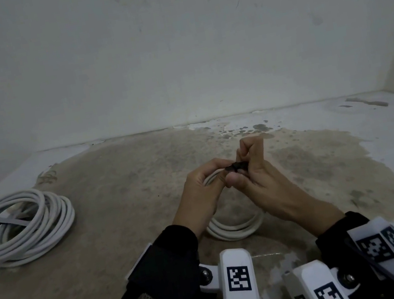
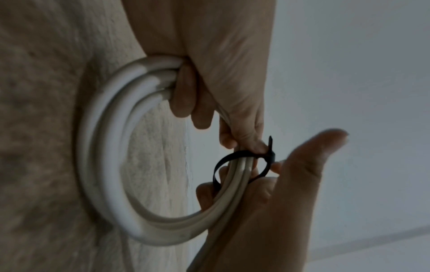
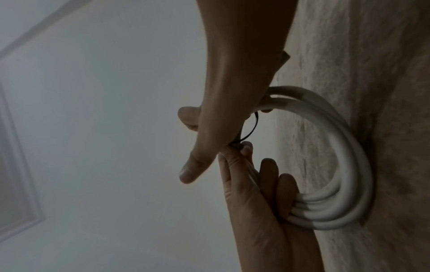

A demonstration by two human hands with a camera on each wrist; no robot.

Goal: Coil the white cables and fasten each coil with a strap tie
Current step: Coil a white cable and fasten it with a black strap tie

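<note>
A small white cable coil (image 1: 233,228) stands upright on the floor, its top held up between both hands. My left hand (image 1: 217,176) grips the coil's strands, fingers curled round them, as the left wrist view (image 2: 242,114) shows. A black strap tie (image 1: 237,167) is looped loosely round the strands (image 2: 218,163). My right hand (image 1: 244,164) pinches the tie at its head, thumb stretched out. In the right wrist view the tie (image 3: 255,121) shows as a thin loop beside the coil (image 3: 349,156).
A larger white cable coil (image 1: 22,227) lies flat at the left with a grey strap tie (image 1: 6,221) across it. The stained concrete floor (image 1: 124,188) ends at a pale wall (image 1: 175,61). A small stick (image 1: 366,101) lies at the far right.
</note>
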